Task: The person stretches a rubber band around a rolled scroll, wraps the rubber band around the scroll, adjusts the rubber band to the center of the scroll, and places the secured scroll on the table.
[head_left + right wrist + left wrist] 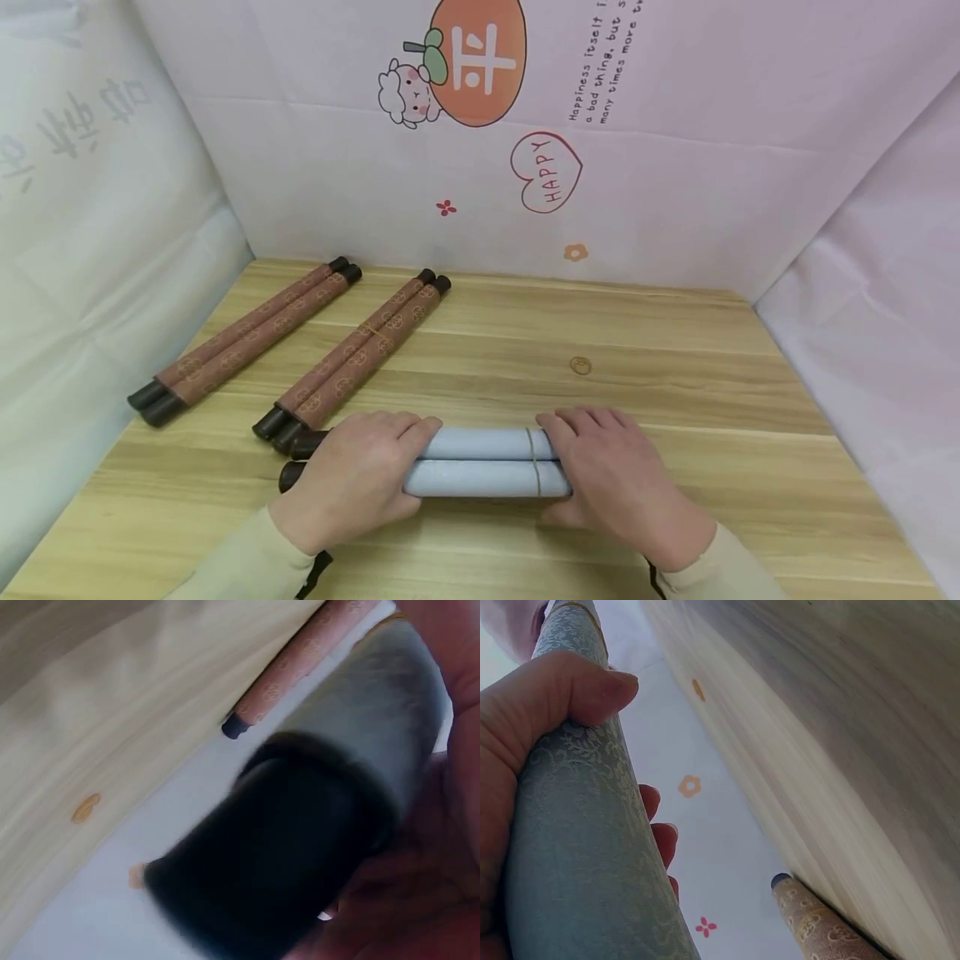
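A light blue scroll [480,477], rolled from both ends into two parallel rolls with dark end knobs, lies crosswise between my hands. My left hand [360,479] grips its left part, the thumb along the near side; dark knobs stick out past that hand. My right hand [622,475] holds the right part, covering the knobs there in the head view. A thin rubber band [534,462] circles both rolls beside the right fingers. In the right wrist view a dark knob [262,855] shows at the scroll's end, blurred. Pale woven patterning covers the scroll [592,825] in the left wrist view.
Two reddish-brown patterned scrolls lie slanted on the wooden table [675,375] to the left: one farther left [255,333], one nearer the middle [367,350] with a band round it. A loose rubber band [581,365] lies right of centre. White printed cloth [675,192] walls the back and sides.
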Demonstrator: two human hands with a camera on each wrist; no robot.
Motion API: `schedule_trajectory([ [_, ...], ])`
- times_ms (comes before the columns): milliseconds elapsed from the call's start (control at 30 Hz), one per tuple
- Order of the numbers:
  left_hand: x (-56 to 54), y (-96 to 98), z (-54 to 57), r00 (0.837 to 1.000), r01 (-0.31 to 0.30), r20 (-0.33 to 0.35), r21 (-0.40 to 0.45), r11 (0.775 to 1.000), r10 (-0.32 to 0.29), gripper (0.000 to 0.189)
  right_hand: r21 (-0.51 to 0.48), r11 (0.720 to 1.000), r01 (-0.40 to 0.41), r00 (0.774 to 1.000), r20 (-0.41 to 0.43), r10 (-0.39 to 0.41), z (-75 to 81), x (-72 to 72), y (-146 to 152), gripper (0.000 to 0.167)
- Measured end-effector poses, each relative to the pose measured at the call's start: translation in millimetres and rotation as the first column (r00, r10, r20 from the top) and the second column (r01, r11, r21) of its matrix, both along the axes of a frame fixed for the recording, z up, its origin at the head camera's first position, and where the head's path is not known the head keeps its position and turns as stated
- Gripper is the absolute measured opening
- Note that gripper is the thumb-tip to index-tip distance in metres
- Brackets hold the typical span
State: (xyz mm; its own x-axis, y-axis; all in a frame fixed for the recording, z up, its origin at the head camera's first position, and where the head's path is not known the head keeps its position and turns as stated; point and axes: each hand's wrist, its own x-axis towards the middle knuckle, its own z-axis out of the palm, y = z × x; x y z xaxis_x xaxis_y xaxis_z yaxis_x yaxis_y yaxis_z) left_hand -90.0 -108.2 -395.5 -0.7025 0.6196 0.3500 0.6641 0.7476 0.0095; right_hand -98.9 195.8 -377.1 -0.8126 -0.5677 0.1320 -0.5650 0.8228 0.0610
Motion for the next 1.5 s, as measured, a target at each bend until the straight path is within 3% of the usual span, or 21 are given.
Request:
schedule_trajectory([
  [167, 0.2, -2.0, -0.3, 1.000, 0.009, 0.004, 0.002, 1.000, -0.009, 0.073, -0.039, 0.998, -0.053, 0.998, -0.043, 0.051, -4.9, -3.1, -2, 0.073],
  [267, 0.8, -0.8, -0.4, 1.000, 0.009, 0.002, 0.000, 1.000, -0.009, 0.074, -0.065, 0.995, -0.075, 0.995, -0.078, 0.070, -9.1, -2.5, -8, 0.069],
  [600, 2.1, 5.1, -1.0, 1.000, 0.017, -0.013, 0.011, 1.000, -0.016, 0.072, -0.101, 0.994, -0.052, 0.987, -0.159, 0.035, -17.8, 1.9, -26, 0.076],
  [1033, 2.5, 19.0, -1.6, 0.998, 0.045, -0.040, 0.020, 0.999, -0.044, 0.070, -0.120, 0.992, -0.049, 0.983, -0.184, 0.026, -21.0, 8.6, -51, 0.088],
  [1167, 2.3, 19.6, -1.9, 0.998, 0.041, -0.039, 0.013, 0.999, -0.040, 0.070, -0.115, 0.992, -0.044, 0.988, -0.153, 0.026, -19.9, 9.3, -52, 0.097],
  [1367, 1.5, 16.4, 0.0, 1.000, 0.026, -0.018, 0.012, 1.000, -0.025, 0.070, -0.101, 0.994, -0.036, 0.999, -0.043, 0.032, -9.2, 6.9, -39, 0.121],
  [1500, 0.6, 12.3, 2.3, 1.000, 0.015, -0.006, 0.005, 1.000, -0.014, 0.070, -0.097, 0.995, -0.023, 1.000, 0.004, 0.023, -2.0, 4.6, -26, 0.122],
])
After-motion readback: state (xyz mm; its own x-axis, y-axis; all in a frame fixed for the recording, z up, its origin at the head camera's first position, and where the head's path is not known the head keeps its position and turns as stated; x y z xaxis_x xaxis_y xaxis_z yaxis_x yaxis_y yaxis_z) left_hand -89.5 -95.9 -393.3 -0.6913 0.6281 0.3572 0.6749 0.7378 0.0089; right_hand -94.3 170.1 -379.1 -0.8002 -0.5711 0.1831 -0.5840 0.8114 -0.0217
